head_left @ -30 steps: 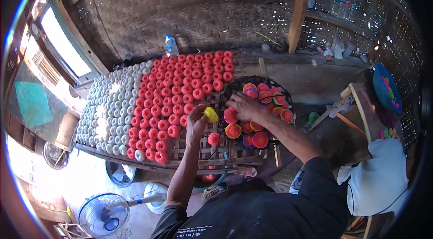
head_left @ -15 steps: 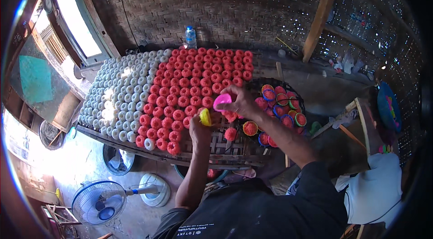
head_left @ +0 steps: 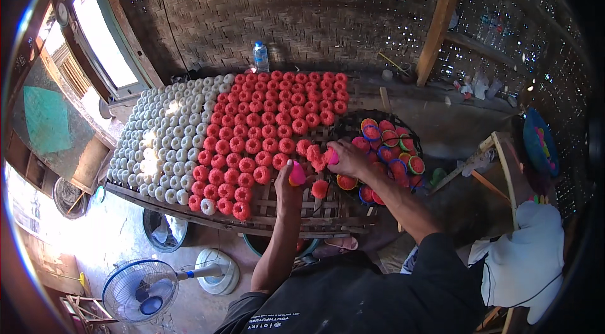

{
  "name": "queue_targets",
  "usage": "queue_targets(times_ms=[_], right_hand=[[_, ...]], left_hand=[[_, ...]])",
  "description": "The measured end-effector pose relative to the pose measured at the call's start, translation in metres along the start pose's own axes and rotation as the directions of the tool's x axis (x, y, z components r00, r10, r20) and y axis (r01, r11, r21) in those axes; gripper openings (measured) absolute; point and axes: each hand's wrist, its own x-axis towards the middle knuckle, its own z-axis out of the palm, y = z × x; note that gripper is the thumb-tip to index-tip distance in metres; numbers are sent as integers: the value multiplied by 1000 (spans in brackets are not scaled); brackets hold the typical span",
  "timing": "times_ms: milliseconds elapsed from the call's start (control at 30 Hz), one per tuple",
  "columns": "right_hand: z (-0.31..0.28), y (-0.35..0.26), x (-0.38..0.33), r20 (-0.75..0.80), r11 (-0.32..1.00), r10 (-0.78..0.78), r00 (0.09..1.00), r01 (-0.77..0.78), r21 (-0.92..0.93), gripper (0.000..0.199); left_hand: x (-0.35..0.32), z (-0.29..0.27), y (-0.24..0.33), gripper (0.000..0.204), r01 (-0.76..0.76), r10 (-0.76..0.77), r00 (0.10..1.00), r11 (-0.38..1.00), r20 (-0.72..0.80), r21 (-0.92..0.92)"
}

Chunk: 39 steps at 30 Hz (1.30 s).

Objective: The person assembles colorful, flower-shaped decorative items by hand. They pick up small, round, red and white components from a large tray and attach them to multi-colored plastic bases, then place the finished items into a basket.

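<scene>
My left hand is closed round a small pink plastic cup with a yellow-orange edge, above the slatted rack. Just to its right, my right hand grips a pink cup, mostly covered by its fingers. Against those fingers sit loose red, rough-textured round cakes; whether the hand touches them I cannot tell. One more red cake lies alone on the slats between my hands. To the left stand rows of red dimpled cakes, beyond which are rows of white ones.
Right of my hands is a dark round basket of red cakes in coloured cups. A water bottle stands behind the rows by the woven wall. A fan is at lower left, a blue basin at far right.
The yellow cup seen in my left hand now shows as a pink one with a yellow-orange edge. My right hand has moved right and down, to the loose red cakes.
</scene>
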Motion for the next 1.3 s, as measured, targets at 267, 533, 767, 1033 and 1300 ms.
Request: queue_targets(times_ms=[267,533,767,1033,1300], right_hand=[[-47,-71,-1,-177,996,78,981,-69,58,70],[6,-97,-44,-320,925,-196,927,283,254,65],[-29,-33,-83,-86,989,-87,993,75,-131,71],[-33,-31,-72,-112,909,151,982,-93,407,63],[0,-97,-61,-138,759,45,989,56,649,44]], left_hand=[[-28,18,1,42,-45,53,996,994,-70,104],[-19,9,-2,48,47,-29,989,991,143,-122],[-30,18,7,52,-82,82,997,990,9,112],[-46,12,2,56,-75,70,997,986,39,149],[-47,10,-4,53,-81,77,996,993,53,87]])
